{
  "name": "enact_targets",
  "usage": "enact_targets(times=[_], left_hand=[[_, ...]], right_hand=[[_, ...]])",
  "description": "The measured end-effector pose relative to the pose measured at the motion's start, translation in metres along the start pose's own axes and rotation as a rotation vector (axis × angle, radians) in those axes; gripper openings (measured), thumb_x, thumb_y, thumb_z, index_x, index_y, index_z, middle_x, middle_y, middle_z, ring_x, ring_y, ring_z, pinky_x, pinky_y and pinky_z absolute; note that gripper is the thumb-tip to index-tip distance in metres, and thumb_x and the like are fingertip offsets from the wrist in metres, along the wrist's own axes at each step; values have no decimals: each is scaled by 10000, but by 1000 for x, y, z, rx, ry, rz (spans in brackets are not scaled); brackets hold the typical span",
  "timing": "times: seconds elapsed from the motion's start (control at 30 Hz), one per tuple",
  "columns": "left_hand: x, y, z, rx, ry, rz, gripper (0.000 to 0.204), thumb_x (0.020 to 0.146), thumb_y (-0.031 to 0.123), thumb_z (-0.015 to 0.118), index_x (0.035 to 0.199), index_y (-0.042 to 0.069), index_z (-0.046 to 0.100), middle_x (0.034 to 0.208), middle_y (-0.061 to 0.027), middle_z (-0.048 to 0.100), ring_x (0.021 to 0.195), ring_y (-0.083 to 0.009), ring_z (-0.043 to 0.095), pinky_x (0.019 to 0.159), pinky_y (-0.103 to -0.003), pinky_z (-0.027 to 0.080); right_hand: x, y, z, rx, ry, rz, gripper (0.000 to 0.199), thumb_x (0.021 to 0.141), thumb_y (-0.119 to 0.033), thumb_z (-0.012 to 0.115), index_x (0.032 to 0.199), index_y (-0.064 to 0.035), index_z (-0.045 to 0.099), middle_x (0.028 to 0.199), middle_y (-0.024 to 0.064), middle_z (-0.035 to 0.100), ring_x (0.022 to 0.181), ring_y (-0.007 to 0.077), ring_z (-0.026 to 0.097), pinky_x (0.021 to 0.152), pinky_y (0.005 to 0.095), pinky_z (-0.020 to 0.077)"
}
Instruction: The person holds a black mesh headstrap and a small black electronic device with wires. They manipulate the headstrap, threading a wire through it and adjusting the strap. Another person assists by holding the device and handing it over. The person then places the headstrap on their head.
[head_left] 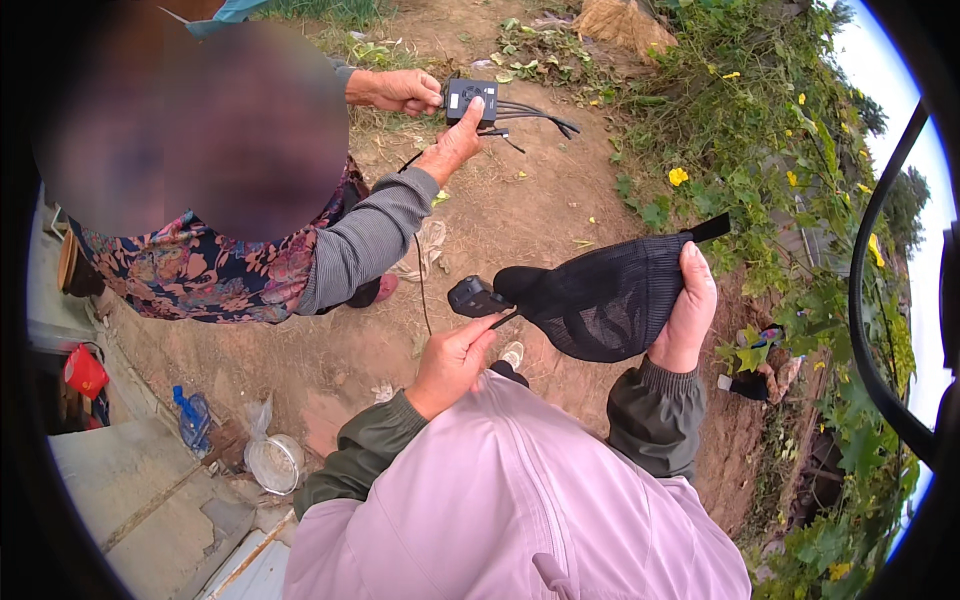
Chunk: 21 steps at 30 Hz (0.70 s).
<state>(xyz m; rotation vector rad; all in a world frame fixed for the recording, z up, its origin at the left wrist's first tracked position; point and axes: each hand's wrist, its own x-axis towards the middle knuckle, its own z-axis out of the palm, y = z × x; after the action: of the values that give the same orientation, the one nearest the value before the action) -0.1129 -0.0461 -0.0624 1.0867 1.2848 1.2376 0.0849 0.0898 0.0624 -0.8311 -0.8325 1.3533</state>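
Note:
A black mesh cap (605,300) hangs in front of my body, with a short black strap (709,228) sticking out at its upper right. My right hand (688,308) grips the cap's right edge, thumb on the outside and the fingers partly hidden behind it. At the cap's left end is a small dark camera-like device (474,297). My left hand (452,366) pinches a short black piece just below that device. Across from me, another person's hands (452,150) hold a black box (471,102) with several black cables (540,115) trailing from it.
A thin dark cable (420,262) runs down beside the other person's sleeve (372,235). Leafy vines with yellow flowers (678,176) line the right side. On the lower left lie a red container (86,371), a blue item (192,415) and a clear plastic tub (275,463).

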Motion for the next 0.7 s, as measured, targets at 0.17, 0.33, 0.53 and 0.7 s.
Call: enact_targets(times=[0.17,0.33,0.53,0.7], left_hand=[[-14,-14,-4,57,59,48,199,922,93,540,1084,18,627,750,-65,663,424,-88,539,412,-234,433],[-17,-16,-6,182,30,44,176,916,88,542,1044,-2,623,841,-80,695,485,-96,576,461,-243,460],[-21,-25,-9,296,80,142,140,903,76,561,990,-11,629,837,-78,694,605,-85,601,542,-229,459],[-17,-27,-10,-28,106,74,95,869,43,615,926,-28,642,789,-34,666,642,-49,545,548,-209,422]], right_hand=[[-8,4,2,26,-53,39,135,933,-127,542,889,-11,596,828,62,660,693,125,630,652,243,519],[-15,6,7,51,-55,51,122,927,-129,558,902,-13,590,820,46,653,690,102,617,654,238,515],[-31,5,28,72,-125,106,121,922,-145,574,918,-24,578,802,9,629,683,70,594,655,210,496],[-41,17,36,71,-202,209,114,916,-134,583,921,-20,578,823,8,631,688,67,595,646,211,499]])
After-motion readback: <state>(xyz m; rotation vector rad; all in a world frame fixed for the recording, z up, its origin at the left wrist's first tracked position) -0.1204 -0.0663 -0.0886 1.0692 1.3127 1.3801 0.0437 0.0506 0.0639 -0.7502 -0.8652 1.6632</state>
